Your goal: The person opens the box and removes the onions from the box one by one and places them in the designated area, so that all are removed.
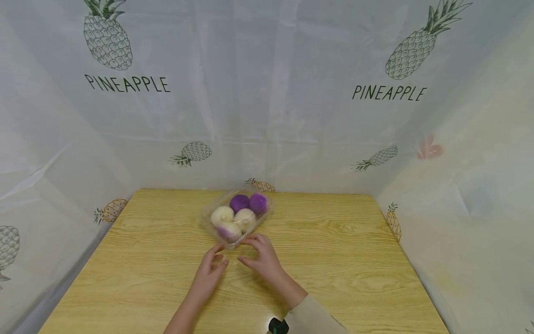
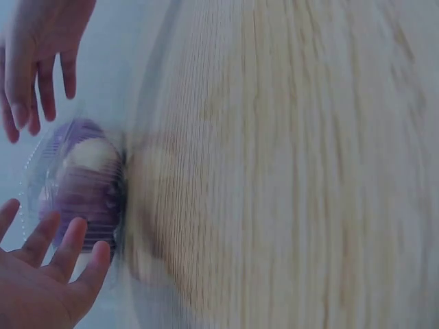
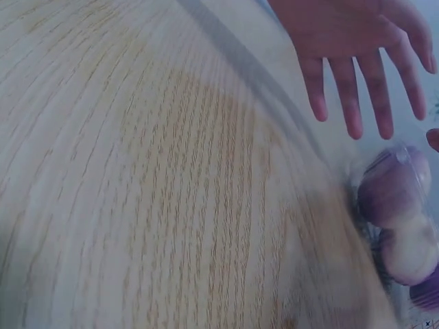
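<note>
A clear plastic clamshell box (image 1: pixel 207 220) stands towards the back of the table, set at an angle. Inside it lie several round white and purple pieces, such as a dark purple ball (image 1: pixel 239 203) and a white ball (image 1: pixel 222 215); whether they are buns or vegetables I cannot tell. By the box's front left corner is my left hand (image 1: pixel 210 271), fingers parted and holding nothing. My right hand (image 1: pixel 264 261) is at the front edge, with its forefinger up against or just before the box; contact is unclear. Spread fingers show in the left wrist view.
The wood-grain table (image 1: pixel 354 264) stretches out on both sides of the box. Behind and beside it hangs a pale sheet (image 1: pixel 258 93) printed with pineapples. A small black device (image 1: pixel 278 326) is near the right sleeve (image 1: pixel 310 317).
</note>
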A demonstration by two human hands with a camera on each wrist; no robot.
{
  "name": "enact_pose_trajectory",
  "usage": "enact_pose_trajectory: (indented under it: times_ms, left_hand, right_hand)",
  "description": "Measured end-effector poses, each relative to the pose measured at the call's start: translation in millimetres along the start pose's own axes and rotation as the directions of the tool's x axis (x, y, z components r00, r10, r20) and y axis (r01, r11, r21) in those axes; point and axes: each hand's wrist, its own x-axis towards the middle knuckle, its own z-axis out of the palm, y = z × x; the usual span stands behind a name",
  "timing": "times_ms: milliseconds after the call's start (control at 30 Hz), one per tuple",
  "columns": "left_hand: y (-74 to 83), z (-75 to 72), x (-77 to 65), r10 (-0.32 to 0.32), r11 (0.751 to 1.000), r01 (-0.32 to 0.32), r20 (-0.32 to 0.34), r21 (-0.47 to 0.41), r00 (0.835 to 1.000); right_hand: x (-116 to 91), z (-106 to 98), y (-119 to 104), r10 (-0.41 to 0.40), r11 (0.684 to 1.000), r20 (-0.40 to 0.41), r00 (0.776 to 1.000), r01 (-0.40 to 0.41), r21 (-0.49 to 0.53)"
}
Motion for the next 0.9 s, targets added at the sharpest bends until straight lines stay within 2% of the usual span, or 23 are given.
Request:
enact_pose_trajectory:
  times_ms: [267,467,700,900]
  left_hand:
    - [1.6,10.4,2.0,0.013,1.000,-0.013,0.000,-0.011,1.000]
    - [4.0,15.7,2.6,0.019,1.000,-0.019,0.000,-0.011,1.000]
    - [1.9,16.7,2.7,0.016,1.000,-0.016,0.013,0.002,1.000]
    - [-0.2,15.2,2.2,-0.003,1.000,0.003,0.018,0.015,1.000]
  right_hand:
    - [6,9,7,-0.038,0.995,-0.032,0.999,0.035,-0.097]
    - [10,12,11,0.002,0.987,-0.022,1.000,-0.005,-0.162]
    - [15,9,10,0.043,0.983,0.002,0.999,-0.042,-0.180]
    - [18,7,14,0.020,0.985,0.001,1.000,-0.019,-0.172]
